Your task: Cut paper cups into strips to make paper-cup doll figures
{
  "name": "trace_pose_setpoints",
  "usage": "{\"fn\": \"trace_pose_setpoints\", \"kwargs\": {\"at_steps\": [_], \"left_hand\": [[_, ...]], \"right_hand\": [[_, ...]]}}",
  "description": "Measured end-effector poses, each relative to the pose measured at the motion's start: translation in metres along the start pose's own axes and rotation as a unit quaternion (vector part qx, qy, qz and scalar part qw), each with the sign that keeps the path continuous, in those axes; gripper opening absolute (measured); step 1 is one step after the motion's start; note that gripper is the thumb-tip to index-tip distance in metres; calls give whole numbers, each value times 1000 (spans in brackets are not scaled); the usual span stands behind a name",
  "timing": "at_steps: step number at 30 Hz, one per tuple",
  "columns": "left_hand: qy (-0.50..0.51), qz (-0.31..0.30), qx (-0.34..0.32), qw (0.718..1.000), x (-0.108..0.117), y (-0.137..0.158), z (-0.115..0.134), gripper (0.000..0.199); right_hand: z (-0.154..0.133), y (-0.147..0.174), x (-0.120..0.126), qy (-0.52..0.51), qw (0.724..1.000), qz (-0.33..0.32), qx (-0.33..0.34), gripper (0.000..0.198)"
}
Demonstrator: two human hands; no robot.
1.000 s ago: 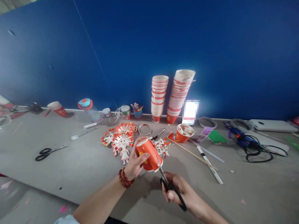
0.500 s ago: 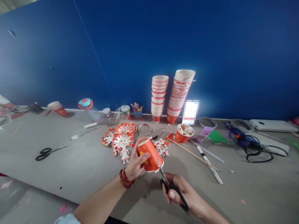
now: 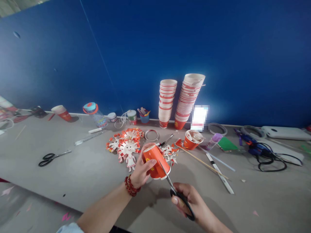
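Scissors (image 3: 170, 184) closed further on cup (image 3: 158, 159); paper scraps (image 3: 168, 150) just behind.

1 camera, worn on the head, looks forward and down at close range over the left hand (image 3: 141, 170) and right hand (image 3: 193, 198), across the desk (image 3: 94, 174) to the blue wall (image 3: 136, 45) behind.

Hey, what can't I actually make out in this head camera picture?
In the head view:
Held orange cup: inside, hidden by its own wall.
Left hand: some fingers, hidden behind the cup.
Bright rectangle: content, lost to pixelation.
Red-and-white item: shape, blurred and cut off by the left edge.
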State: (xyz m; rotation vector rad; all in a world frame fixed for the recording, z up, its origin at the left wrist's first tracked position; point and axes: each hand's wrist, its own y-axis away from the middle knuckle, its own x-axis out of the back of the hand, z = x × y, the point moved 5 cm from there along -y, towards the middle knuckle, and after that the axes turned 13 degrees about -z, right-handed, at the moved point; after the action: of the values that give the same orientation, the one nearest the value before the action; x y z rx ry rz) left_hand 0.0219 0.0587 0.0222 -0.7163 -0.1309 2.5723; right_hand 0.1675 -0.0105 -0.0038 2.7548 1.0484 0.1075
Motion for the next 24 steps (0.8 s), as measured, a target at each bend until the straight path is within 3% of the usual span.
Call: {"fn": "trace_pose_setpoints", "kwargs": {"at_steps": [11,24], "left_hand": [[28,-25,-31,999,-6,-1,5,50],[47,-56,-42,996,-9,0,3,52]], "right_hand": [[2,-4,-3,-5,999,-34,0,63],[7,-4,-4,-7,1000,-22,6,65]]}}
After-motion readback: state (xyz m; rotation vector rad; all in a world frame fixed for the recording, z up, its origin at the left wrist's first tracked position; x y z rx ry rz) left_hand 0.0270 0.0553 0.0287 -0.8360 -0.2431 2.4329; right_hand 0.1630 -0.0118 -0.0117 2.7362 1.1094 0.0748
